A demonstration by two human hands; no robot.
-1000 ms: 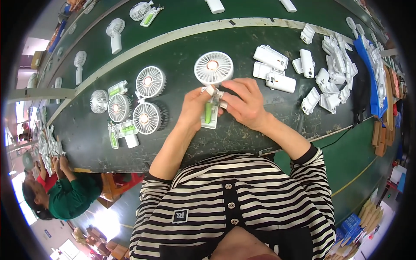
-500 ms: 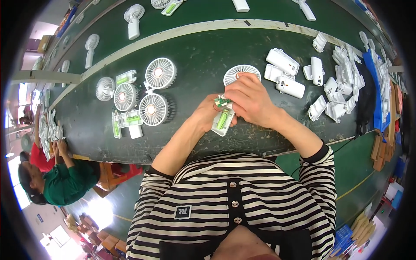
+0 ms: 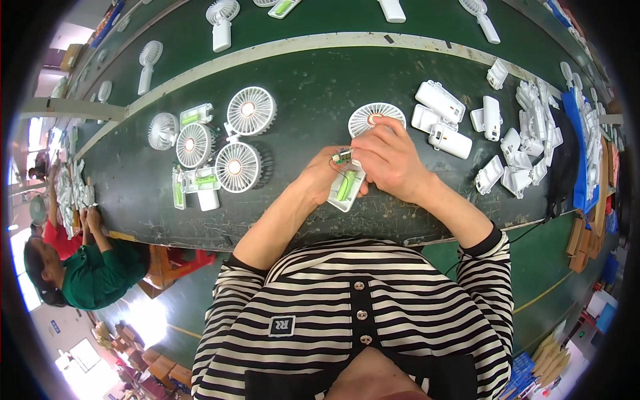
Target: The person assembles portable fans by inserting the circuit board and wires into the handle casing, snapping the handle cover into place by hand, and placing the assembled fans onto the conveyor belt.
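My left hand (image 3: 316, 176) is closed around an open white fan handle shell (image 3: 341, 203), with a green battery (image 3: 347, 185) lying inside. At the shell's upper end sits a small green circuit board (image 3: 342, 158) with thin wires. My right hand (image 3: 392, 160) is closed, its fingertips pinching at the right edge of the board; its fingers partly cover what they grip. Just beyond, the white round fan head (image 3: 375, 119) lies face up, partly hidden by my right fingers. Whether it is joined to the shell is hidden.
Several fan heads (image 3: 238, 167) with open handles lie left. White handle covers (image 3: 451, 141) and a pile of shells (image 3: 532, 127) lie right, near a blue bin (image 3: 581, 147). Fans (image 3: 221, 25) stand along the far green strip past a pale rail (image 3: 280, 48). A co-worker (image 3: 100, 277) sits left.
Fans on the far strip have moved right. The board has tilted slightly between my hands, and more of the battery shows. Both hands keep their hold.
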